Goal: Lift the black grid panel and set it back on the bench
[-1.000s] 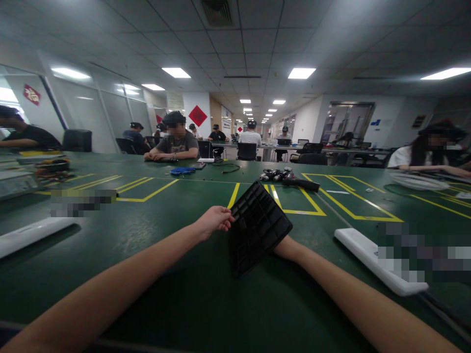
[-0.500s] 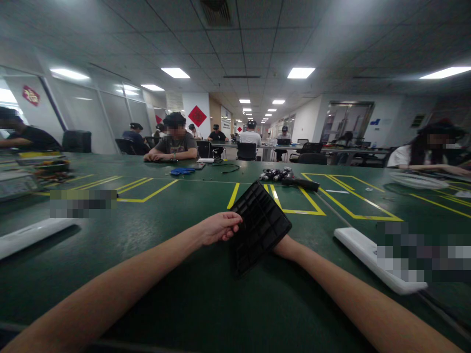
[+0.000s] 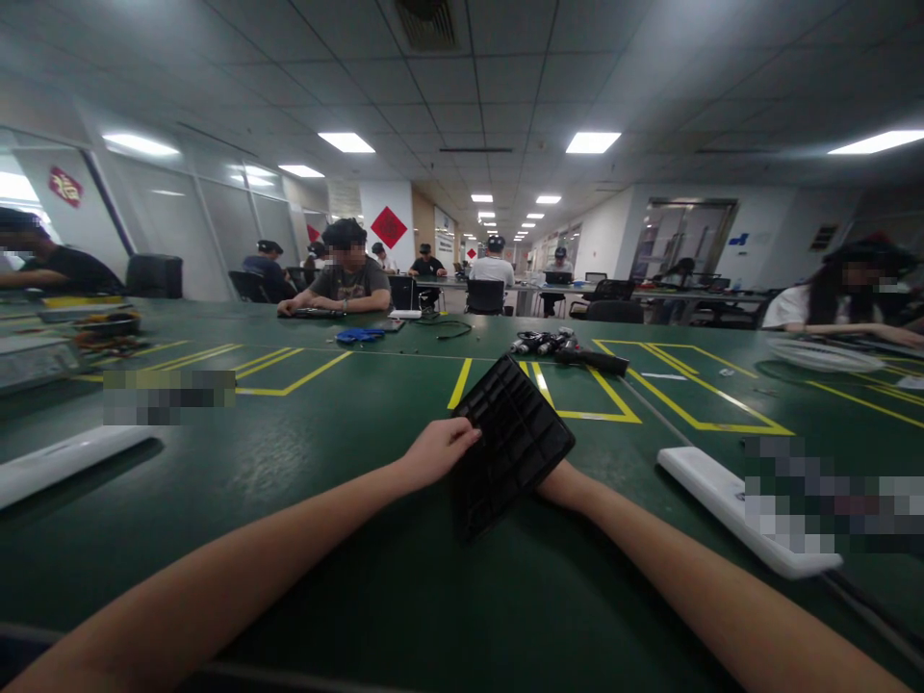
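A black plastic tray (image 3: 509, 448), divided by ridges into several compartments, is held up at a tilt over the green table. My right hand (image 3: 567, 484) grips it from behind at its lower right edge; most of those fingers are hidden by the tray. At the tray's left side, my left hand (image 3: 442, 450) is closed with thumb and fingertips pressed together over the compartments. Whatever lies between those fingertips is too small or hidden to make out.
Yellow tape (image 3: 599, 417) marks areas on the green table (image 3: 324, 577). White power strips (image 3: 747, 510) lie at both sides. Ahead are bundled dark cables (image 3: 541, 342) and a blue item (image 3: 359, 335). A person (image 3: 346, 274) sits across the table, others to both sides.
My left hand has turned, showing more of its back, and its fingertips sit slightly further right against the tray. The tray and my right hand have hardly moved.
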Available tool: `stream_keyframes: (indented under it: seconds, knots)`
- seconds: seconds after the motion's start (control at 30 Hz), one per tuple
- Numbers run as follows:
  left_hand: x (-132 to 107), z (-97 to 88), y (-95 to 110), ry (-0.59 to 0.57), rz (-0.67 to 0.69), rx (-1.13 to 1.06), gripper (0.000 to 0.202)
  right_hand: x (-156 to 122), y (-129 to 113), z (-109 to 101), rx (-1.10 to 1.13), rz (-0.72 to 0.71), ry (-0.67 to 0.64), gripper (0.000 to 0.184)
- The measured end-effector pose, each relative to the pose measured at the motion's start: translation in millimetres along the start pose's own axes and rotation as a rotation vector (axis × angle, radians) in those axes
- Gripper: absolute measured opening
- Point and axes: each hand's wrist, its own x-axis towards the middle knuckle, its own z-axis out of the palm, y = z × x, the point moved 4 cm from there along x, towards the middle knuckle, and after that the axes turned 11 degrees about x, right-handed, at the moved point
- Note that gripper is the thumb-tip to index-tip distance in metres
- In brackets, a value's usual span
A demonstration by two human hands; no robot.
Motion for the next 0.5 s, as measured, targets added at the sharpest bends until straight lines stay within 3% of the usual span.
stream_keyframes:
  seconds: [0.17,0.33,0.5]
  knots:
    - [1.6,-3.1,0.8,-0.003,0.037,0.249,0.032,-0.9,-0.6,2.9,-0.049,0.001,0.029,0.041]
    - [1.9,-9.6,-0.9,-0.069,0.041,0.180,0.015,0.5,-4.4,1.6,-0.037,-0.017,0.053,0.043]
    - [-1.3,-15.6,9.3,-0.037,0.078,0.110,0.011,2.5,-7.0,0.3,-0.016,-0.037,0.034,0.045]
